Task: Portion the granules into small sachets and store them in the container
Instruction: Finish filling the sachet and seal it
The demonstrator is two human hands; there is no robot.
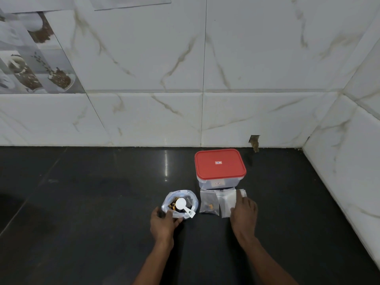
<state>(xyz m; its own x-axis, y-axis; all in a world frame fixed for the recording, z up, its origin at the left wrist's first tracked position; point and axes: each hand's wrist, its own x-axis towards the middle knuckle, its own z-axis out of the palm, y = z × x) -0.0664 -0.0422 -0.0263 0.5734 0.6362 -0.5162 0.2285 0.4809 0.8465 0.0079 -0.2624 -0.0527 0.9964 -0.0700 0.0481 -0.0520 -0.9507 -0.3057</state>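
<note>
An open clear plastic bag of dark and orange granules [181,203] stands on the black counter, with a white scoop [184,205] resting in its mouth. My left hand [163,224] grips the bag's near left rim. Just right of it lies a small clear sachet [208,203] holding a few granules. A stack of empty clear sachets [228,200] lies further right, and my right hand [244,212] rests on it with fingers spread flat. Behind them stands a clear container with a shut red lid [220,164].
The black counter [92,202] stretches wide to the left and toward me. A white marble-tiled wall [205,99] rises behind the container, and a side wall [349,161] closes the right. A small chipped hole [254,140] marks the wall's base.
</note>
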